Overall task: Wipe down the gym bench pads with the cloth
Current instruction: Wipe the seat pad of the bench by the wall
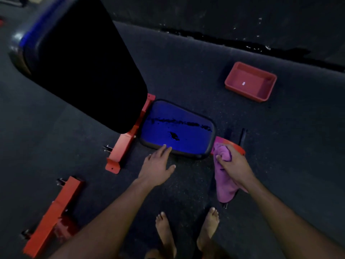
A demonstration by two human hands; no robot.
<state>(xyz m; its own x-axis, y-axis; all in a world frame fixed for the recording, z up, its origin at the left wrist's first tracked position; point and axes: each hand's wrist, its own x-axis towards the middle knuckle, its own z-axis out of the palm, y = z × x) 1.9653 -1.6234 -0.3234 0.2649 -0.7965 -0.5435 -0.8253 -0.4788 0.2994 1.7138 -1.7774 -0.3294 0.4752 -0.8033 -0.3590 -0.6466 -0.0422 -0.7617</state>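
Observation:
The blue seat pad (186, 116) of the gym bench lies low in the middle, its surface cracked and torn. The big dark back pad (84, 62) rises tilted at upper left. My left hand (158, 165) is flat, its straight fingertips touching the seat pad's near edge. My right hand (233, 165) grips a bunched pink cloth (224, 182) just off the seat pad's right corner, over the red frame end (237, 146). Part of the cloth hangs down below my hand.
Red frame bars (123, 146) run under the bench, and another red foot bar (54, 212) lies at lower left. A red plastic tray (231, 83) sits on the dark floor at upper right. My bare feet (166, 232) stand below the bench.

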